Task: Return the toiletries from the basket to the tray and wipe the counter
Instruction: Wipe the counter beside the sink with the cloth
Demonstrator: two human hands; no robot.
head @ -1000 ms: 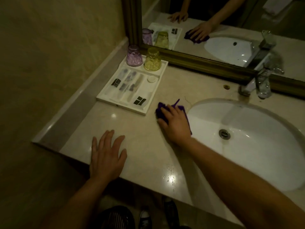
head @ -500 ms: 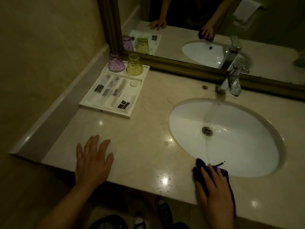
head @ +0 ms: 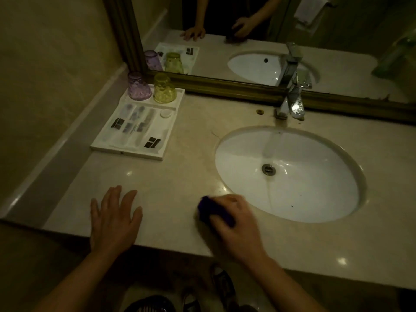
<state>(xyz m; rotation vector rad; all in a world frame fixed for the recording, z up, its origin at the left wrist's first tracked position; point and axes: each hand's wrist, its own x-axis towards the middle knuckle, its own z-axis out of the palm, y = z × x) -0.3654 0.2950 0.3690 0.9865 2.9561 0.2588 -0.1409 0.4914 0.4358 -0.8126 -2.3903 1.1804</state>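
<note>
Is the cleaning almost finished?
Nearly, it seems. Done: the tray holds packets of toiletries, with two upturned cups at its back. In hand: the right hand presses a purple cloth on the counter before the sink; the left hand lies flat. Left: probably the remaining counter.

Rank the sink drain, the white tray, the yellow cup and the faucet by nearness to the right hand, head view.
From the right hand:
1. Sink drain, in the basin just beyond.
2. White tray, counter's left.
3. Yellow cup and faucet, both by the mirror, too close to call.
</note>
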